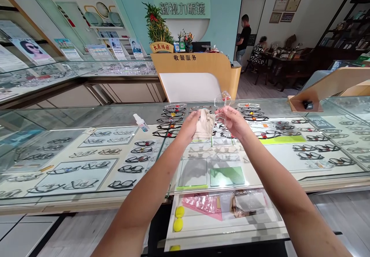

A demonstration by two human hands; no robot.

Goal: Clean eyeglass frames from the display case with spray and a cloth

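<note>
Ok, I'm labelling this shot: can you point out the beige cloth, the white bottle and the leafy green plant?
Beige cloth [205,126], head view, middle of its hanging part.
White bottle [142,123], head view, its body.
Leafy green plant [157,29], head view, its foliage.

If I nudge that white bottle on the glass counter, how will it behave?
The white bottle may tip easily, being tall and narrow. It could slide, since the glass counter looks smooth. It looks like plastic, so probably light.
</note>
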